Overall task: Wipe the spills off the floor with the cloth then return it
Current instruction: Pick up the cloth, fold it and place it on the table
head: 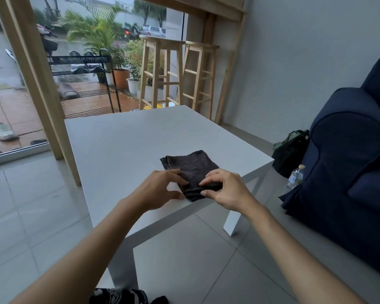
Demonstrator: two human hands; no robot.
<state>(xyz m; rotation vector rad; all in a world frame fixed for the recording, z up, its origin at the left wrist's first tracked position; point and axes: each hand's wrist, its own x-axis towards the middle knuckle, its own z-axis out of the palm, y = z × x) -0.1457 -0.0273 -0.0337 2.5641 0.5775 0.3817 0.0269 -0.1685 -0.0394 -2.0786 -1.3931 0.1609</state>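
Observation:
A dark grey folded cloth (193,170) lies on the low white table (123,145), close to its near right edge. My left hand (160,187) rests on the cloth's near left corner, fingertips on the fabric and thumb under the edge. My right hand (224,189) pinches the near right corner between thumb and fingers. The grey tiled floor (26,216) surrounds the table; no spill shows on it.
A dark blue armchair (349,163) stands at the right with a water bottle (294,178) and a dark bag (292,152) beside it. Two wooden stools (162,71) stand behind the table. A wooden post (42,84) and a glass wall are at the left.

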